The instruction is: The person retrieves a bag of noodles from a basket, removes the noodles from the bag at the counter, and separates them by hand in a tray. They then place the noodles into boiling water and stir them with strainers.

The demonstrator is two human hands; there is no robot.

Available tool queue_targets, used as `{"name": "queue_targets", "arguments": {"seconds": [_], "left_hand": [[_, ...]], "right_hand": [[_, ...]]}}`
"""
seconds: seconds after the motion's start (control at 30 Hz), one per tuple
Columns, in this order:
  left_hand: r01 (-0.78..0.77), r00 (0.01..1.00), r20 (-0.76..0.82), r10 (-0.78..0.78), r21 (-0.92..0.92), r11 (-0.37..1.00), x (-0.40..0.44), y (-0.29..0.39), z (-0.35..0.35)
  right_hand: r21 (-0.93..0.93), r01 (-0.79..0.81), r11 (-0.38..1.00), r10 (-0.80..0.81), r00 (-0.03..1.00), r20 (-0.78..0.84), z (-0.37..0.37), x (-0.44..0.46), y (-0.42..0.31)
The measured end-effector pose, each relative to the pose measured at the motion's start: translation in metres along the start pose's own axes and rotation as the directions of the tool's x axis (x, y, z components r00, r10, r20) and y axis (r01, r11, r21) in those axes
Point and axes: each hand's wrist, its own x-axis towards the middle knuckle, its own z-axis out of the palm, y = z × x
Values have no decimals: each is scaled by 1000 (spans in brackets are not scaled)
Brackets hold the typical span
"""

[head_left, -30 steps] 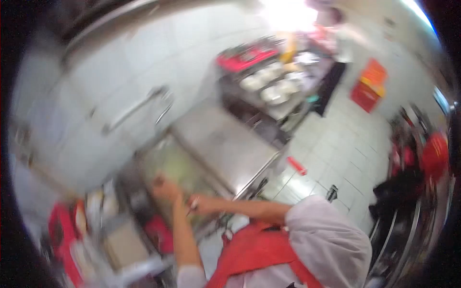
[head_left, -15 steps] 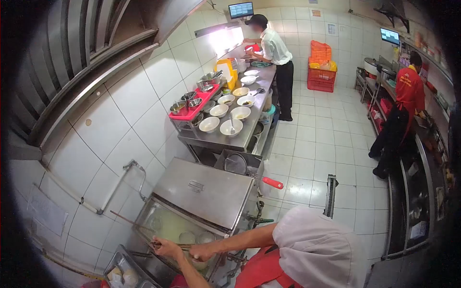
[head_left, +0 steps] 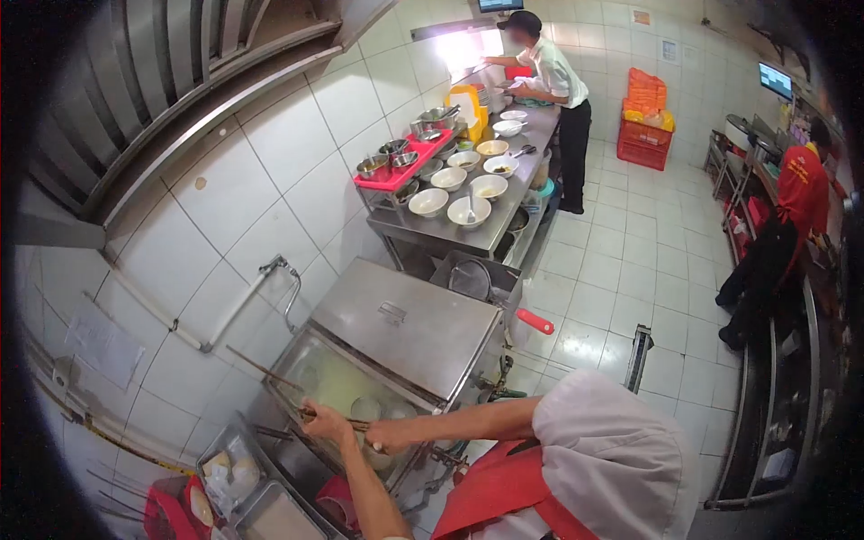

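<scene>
My left hand (head_left: 326,423) is closed around long thin wooden sticks (head_left: 264,367) that look like cooking chopsticks. They point up and left over the rim of a steel boiler (head_left: 288,396). My right hand (head_left: 389,436) is closed beside it, thumb along a brown stick or handle running between both hands; its lower end is hidden. Below my hands, cloudy yellowish liquid (head_left: 328,373) fills the boiler's open part, with round strainers or pots (head_left: 367,411) partly visible in it. A flat steel lid (head_left: 405,315) covers the far part.
A steel counter (head_left: 504,211) beyond holds several bowls (head_left: 470,212) and a red tray (head_left: 405,171) of metal pots. A red-handled strainer (head_left: 470,279) rests in a bin. Trays (head_left: 236,463) stand lower left. Two co-workers (head_left: 558,72) stand farther off.
The whole view has shifted, so the scene sits further right and more shows at lower left. My hands keep their hold over the boiler, with little change between them.
</scene>
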Motion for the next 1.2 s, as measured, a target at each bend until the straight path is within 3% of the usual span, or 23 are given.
{"name": "queue_targets", "arguments": {"seconds": [0.07,0.1,0.17,0.2,0.27,0.3,0.37,0.4,0.43,0.47,0.5,0.53,0.57,0.63,0.7,0.77,0.83,0.97,1.07,1.13,1.2], "left_hand": [[-21,1000,-19,22,51,998,7,-8,3],[-4,1000,-28,5,64,998,3,-15,-1],[-11,1000,21,11,22,1000,-1,4,-1],[-6,1000,19,6,29,1000,0,7,1],[30,999,46,-27,-54,998,-3,7,-1],[42,998,39,-40,-40,998,-8,14,0],[-83,990,95,104,-205,975,-18,35,-1],[-82,987,118,107,-199,977,-15,31,1],[-78,987,124,102,-181,980,-9,23,-1],[-114,977,181,117,-28,993,-6,23,-9],[-109,973,193,124,-87,990,-13,41,-9],[-85,974,196,113,-143,986,-10,33,-8],[-62,967,234,104,-183,981,-14,41,-13],[-48,967,236,98,-211,976,-18,43,-18],[-75,968,219,124,-219,973,-19,44,-19],[-95,960,231,156,-255,962,-23,39,-30],[-225,939,212,272,-221,949,-21,37,-33],[-158,942,236,238,-314,936,-25,49,-43],[-221,918,260,298,-287,932,-34,61,-45],[-354,884,195,425,-316,880,-39,69,-40],[-324,885,238,400,-303,896,-41,60,-42]], "right_hand": [[73,209,975,-189,957,-220,16,-10,-5],[88,206,975,-185,962,-202,20,-13,-1],[473,242,847,-172,967,-187,11,-12,3],[480,239,844,-171,968,-182,5,-9,2],[76,9,997,9,972,-235,-1,-8,-5],[89,8,996,12,976,-219,-12,-15,-14],[228,-5,974,-14,997,81,-30,-30,-38],[264,132,955,-81,977,-197,-15,-30,-25],[283,270,920,-121,885,-450,8,-26,-5],[247,130,960,-58,959,-278,25,-15,12],[76,119,990,-112,990,-84,9,-22,7],[208,213,955,-175,967,-187,21,-28,10],[139,159,977,-165,986,35,9,-24,8],[457,276,845,-92,918,-385,-12,-32,-10],[124,117,985,-75,949,-307,-20,-40,-21],[204,206,957,-148,952,-266,-2,-64,-20],[255,291,922,-231,943,-240,-6,-79,-33],[191,174,966,-117,953,-281,-24,-131,-85],[73,100,992,-78,963,-259,-19,-157,-81],[142,157,977,-118,962,-246,-26,-165,-77],[84,161,983,-133,955,-266,-23,-175,-72]]}}
